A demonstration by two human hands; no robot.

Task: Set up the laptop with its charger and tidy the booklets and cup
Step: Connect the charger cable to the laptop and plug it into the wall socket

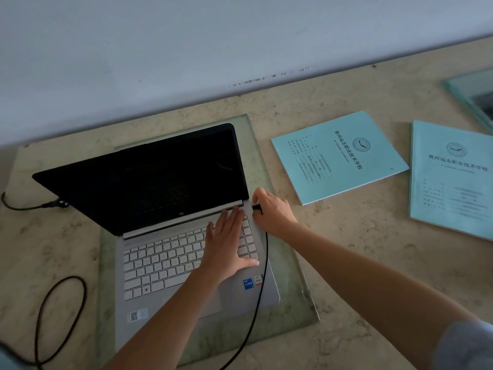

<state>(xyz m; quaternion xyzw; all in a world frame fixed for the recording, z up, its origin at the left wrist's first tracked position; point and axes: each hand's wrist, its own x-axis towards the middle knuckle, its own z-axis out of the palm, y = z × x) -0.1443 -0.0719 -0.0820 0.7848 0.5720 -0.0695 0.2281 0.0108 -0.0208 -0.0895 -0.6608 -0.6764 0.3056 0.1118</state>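
A silver laptop (170, 265) stands lid-up with a dark screen on a glass slab (293, 297). My left hand (226, 244) lies flat on the right side of its keyboard, fingers spread. My right hand (272, 212) pinches the black charger plug (256, 207) at the laptop's right edge, near the hinge. The black charger cable (260, 289) runs from the plug down along the laptop's right side to the bottom of the view. Two light blue booklets lie flat to the right: one (338, 156) nearer the laptop, the other (453, 180) at the right edge. No cup is in view.
The beige marble-patterned table (360, 236) meets a pale wall at the back. A black cable loop (61, 316) and a plug end (57, 202) lie at the left. Another glass slab (474, 94) sits at the far right.
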